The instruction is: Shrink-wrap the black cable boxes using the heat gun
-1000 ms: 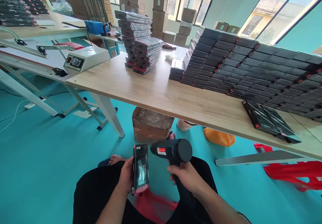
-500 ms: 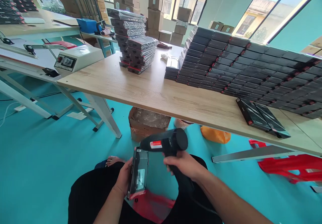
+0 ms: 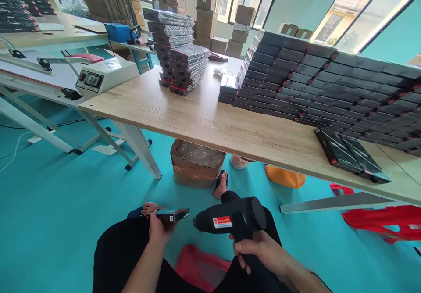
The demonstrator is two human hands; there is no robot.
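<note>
My left hand point(image 3: 160, 230) is closed around a thin black box point(image 3: 173, 215) with red accents, held above my lap with a narrow end towards the right. My right hand point(image 3: 255, 250) grips the handle of a black heat gun point(image 3: 230, 216) bearing a red and white label. The gun's nozzle points left at the box's end, with a small gap between them. Most of the box's broad face is turned out of sight.
A wooden table point(image 3: 210, 124) stands ahead, bearing a wide wall of stacked black boxes point(image 3: 315, 82), film-wrapped boxes point(image 3: 187, 60) and two loose boxes point(image 3: 351, 155). Beneath it are a carton of clear film point(image 3: 197, 163) and an orange bag point(image 3: 285, 176). A sealing machine point(image 3: 105, 76) is left.
My left hand has turned the box from upright to nearly level, its narrow end now facing the gun. My right hand has moved the heat gun down and to the right.
</note>
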